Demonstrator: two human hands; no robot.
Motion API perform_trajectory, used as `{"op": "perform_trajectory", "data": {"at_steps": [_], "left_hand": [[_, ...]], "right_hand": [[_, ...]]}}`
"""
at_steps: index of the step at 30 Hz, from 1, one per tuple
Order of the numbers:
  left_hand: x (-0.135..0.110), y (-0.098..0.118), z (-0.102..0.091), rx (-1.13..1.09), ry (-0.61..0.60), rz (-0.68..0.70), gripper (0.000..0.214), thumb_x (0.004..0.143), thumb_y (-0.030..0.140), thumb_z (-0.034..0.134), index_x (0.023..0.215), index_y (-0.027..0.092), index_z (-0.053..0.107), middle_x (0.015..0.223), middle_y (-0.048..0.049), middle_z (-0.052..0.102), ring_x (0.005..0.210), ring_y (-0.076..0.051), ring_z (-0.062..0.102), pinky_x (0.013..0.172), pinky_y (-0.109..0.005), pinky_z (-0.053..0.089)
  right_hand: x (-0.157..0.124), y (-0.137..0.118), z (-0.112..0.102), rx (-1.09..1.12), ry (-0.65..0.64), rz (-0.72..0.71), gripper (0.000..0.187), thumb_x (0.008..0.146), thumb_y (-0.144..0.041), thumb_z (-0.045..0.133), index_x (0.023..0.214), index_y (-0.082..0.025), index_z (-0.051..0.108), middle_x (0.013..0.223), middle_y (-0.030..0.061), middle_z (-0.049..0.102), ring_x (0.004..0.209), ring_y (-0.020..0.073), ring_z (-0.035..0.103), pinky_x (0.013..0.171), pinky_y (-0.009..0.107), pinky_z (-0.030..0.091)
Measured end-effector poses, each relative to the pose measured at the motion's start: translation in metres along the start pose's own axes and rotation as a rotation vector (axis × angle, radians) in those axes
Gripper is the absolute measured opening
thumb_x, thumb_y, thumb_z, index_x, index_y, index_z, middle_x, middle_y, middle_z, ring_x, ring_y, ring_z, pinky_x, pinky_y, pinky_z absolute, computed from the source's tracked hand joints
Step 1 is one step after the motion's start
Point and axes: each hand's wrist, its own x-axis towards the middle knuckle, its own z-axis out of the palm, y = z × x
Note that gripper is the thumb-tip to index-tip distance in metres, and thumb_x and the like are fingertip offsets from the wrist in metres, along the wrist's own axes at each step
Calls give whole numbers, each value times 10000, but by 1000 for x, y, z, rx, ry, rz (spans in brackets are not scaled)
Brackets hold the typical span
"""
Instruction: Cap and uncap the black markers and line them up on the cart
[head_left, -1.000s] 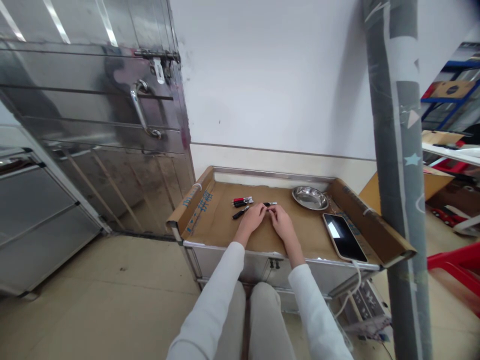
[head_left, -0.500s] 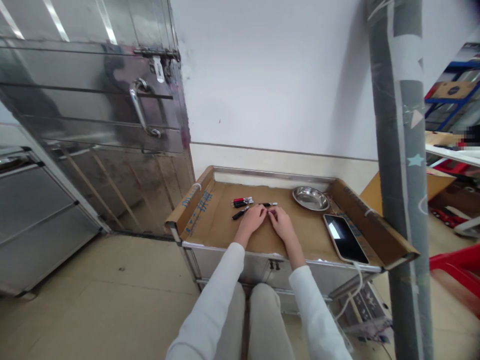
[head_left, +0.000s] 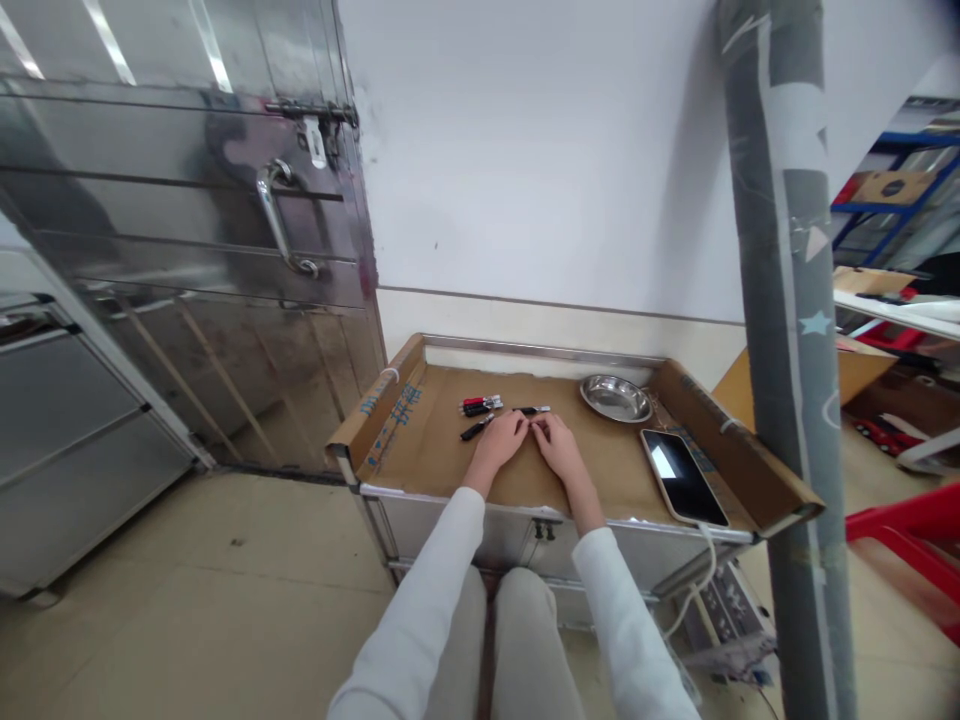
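My left hand [head_left: 504, 436] and my right hand [head_left: 553, 440] meet over the middle of the cardboard-covered tray top [head_left: 442, 465]. Fingertips of both are pinched close together; whatever small thing lies between them is too small to make out. Just beyond the fingers lies a black pen-like piece [head_left: 531, 410] with a pale end. Left of my left hand, another black pen-like piece [head_left: 475, 428] rests at a slant, partly behind the hand. Past it sits a small bundle of red and black pens [head_left: 480, 404], lying side by side.
A round steel dish [head_left: 616, 398] stands at the back right. A phone [head_left: 684, 478] with a white cable lies at the right edge. Folded cardboard walls [head_left: 731, 440] border the sides. A thick grey wrapped roll [head_left: 787, 330] leans beside the cart, and a metal door [head_left: 187, 230] is at left.
The whole view has shifted slightly, so everything appears a little further left. My hands stay pinched together in the same place on the cardboard.
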Motion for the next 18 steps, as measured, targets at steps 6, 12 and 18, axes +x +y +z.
{"op": "perform_trajectory", "data": {"at_steps": [6,12,18], "left_hand": [[0,-2,1,1,1,4,208,939,222,409,914,183,612,957,-68,666,895,-172,621,871,-295,475],[0,1,0,1,-8,1,218,939,220,403,916,173,615,964,-85,666,898,-192,620,876,-324,476],[0,0,2,14,3,18,222,939,220,404,931,181,622,970,-71,665,896,-177,618,873,-301,475]], "right_hand": [[0,2,0,21,1,7,199,897,-312,423,916,-212,594,923,77,636,799,198,602,802,354,495],[0,4,-1,37,-18,15,212,897,-322,423,923,-207,598,924,79,634,805,202,603,807,359,494],[0,4,-4,36,-11,13,215,883,-329,432,916,-205,605,904,76,642,782,197,603,775,349,499]]}}
